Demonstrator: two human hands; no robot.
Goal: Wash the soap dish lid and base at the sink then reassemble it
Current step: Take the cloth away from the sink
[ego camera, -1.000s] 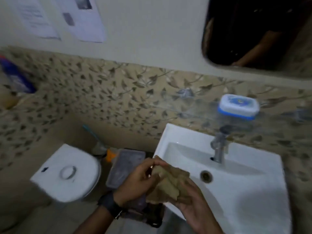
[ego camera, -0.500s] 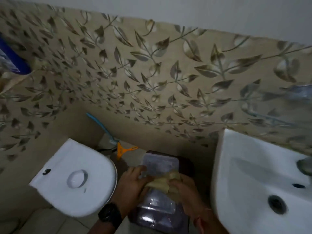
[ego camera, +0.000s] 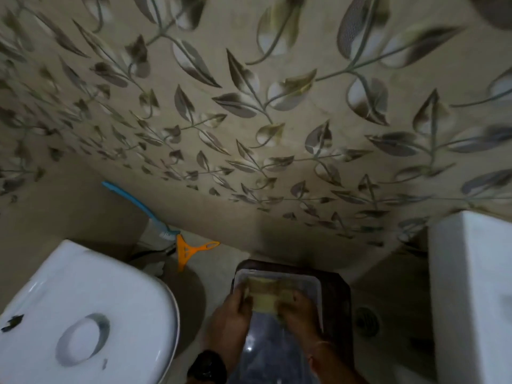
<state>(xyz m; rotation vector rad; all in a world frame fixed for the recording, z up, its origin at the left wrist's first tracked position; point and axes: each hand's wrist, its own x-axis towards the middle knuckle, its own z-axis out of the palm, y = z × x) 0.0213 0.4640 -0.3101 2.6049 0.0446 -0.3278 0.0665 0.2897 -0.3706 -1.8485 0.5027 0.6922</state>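
A yellowish cloth (ego camera: 267, 299) lies folded in a clear plastic tray (ego camera: 311, 289) on a dark stool (ego camera: 336, 297) between the toilet and the sink. My left hand (ego camera: 234, 314) and my right hand (ego camera: 297, 309) both hold the cloth, one at each side, low over the tray. The white sink (ego camera: 471, 286) shows only as its left edge at the right. The soap dish is out of view.
A white toilet cistern (ego camera: 83, 309) with a round flush button fills the lower left. Behind it lean a blue-handled brush (ego camera: 130, 200) and an orange wiper (ego camera: 191, 250). A floor drain (ego camera: 365, 320) lies beside the stool. The leaf-patterned tiled wall is close ahead.
The view has swung left and down, away from the sink and the soap dish. Both hands have carried the cloth from in front of the sink down into the tray.
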